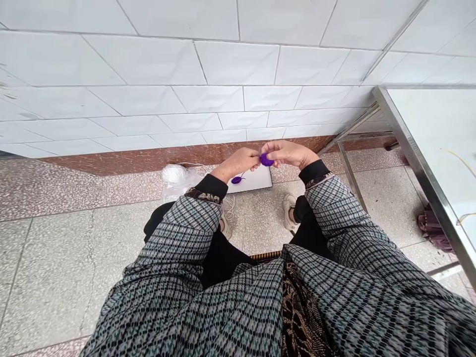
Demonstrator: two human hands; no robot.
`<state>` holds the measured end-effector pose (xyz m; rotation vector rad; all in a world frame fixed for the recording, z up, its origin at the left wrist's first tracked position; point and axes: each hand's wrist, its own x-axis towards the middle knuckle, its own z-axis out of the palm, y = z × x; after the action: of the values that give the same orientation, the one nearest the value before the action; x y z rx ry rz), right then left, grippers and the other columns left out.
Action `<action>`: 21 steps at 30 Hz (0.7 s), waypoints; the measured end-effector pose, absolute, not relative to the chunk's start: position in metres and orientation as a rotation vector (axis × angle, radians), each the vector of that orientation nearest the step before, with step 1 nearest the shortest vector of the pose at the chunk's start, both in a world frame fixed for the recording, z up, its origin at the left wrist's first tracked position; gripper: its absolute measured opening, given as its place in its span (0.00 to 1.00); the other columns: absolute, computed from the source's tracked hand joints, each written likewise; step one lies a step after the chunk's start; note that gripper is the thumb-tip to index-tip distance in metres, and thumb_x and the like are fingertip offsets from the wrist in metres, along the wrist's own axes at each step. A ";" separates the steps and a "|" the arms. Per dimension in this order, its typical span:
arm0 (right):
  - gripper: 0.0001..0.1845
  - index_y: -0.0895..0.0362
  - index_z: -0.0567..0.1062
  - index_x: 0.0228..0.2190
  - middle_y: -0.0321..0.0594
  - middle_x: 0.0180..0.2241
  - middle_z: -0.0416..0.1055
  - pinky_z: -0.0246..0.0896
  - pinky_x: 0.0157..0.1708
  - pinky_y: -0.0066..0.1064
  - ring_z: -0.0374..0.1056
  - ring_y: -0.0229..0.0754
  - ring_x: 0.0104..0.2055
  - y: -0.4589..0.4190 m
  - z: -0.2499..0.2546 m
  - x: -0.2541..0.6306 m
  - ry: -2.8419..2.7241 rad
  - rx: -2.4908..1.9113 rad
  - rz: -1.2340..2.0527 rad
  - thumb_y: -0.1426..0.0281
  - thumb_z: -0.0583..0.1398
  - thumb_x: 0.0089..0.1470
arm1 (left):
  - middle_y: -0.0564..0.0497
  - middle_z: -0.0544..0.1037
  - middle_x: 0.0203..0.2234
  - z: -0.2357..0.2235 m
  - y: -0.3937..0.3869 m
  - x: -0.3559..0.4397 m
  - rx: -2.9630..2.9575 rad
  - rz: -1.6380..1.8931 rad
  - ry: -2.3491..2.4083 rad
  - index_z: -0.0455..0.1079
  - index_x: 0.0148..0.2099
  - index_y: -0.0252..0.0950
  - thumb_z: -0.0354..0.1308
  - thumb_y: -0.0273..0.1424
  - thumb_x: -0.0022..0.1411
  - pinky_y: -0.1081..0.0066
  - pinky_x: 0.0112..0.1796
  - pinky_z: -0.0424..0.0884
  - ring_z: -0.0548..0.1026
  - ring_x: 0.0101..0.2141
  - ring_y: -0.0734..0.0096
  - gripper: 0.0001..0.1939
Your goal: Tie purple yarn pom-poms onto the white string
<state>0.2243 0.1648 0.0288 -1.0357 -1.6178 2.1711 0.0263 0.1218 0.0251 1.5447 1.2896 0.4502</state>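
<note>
— Where's the purple piece (pixel 266 159)?
— Above the white board (pixel 253 179), pinched between left hand (pixel 240 161) and right hand (pixel 288 152), both grips clenched on it.
— Handling?
— Probably soft, light, yarn-like; best pinched at the rim. Roundish, no clear long axis; facing hard to tell.
— Nearby?
— Second purple bit (pixel 236 180) on the board.

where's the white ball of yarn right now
In the head view, the white ball of yarn lies on the floor by the wall's red-brown base strip, left of the left hand and the white sheet.
</note>
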 end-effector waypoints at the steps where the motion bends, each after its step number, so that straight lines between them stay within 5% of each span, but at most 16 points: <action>1: 0.08 0.60 0.74 0.35 0.33 0.27 0.72 0.59 0.21 0.22 0.63 0.30 0.23 0.164 0.029 0.224 -1.716 -1.089 2.139 0.80 0.68 0.55 | 0.54 0.71 0.18 0.025 0.123 0.025 1.545 0.461 1.306 0.67 0.21 0.36 0.55 0.19 0.59 0.71 0.31 0.64 0.68 0.22 0.75 0.15; 9: 0.11 0.59 0.74 0.33 0.34 0.24 0.70 0.57 0.20 0.23 0.60 0.33 0.23 0.161 0.023 0.203 -1.633 -1.489 1.703 0.86 0.64 0.56 | 0.54 0.70 0.18 0.032 0.120 0.027 1.481 0.532 1.245 0.66 0.20 0.36 0.52 0.16 0.58 0.72 0.31 0.65 0.68 0.22 0.77 0.17; 14: 0.06 0.58 0.71 0.38 0.30 0.24 0.69 0.60 0.23 0.21 0.59 0.30 0.21 0.166 0.024 0.205 -1.056 -1.259 1.915 0.80 0.61 0.64 | 0.53 0.70 0.19 0.030 0.118 0.030 1.434 0.583 1.178 0.67 0.21 0.35 0.51 0.15 0.60 0.72 0.32 0.67 0.69 0.23 0.77 0.18; 21: 0.14 0.57 0.70 0.38 0.29 0.25 0.70 0.61 0.25 0.21 0.63 0.29 0.23 0.164 0.023 0.211 -1.008 -1.090 2.052 0.74 0.71 0.57 | 0.54 0.71 0.19 0.023 0.118 0.032 1.457 0.536 1.173 0.67 0.22 0.35 0.52 0.13 0.61 0.72 0.32 0.67 0.69 0.22 0.77 0.18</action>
<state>0.2106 0.1645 0.0233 -1.0900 -1.0079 2.0523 0.0319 0.1184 0.0226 1.4570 1.1728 0.5357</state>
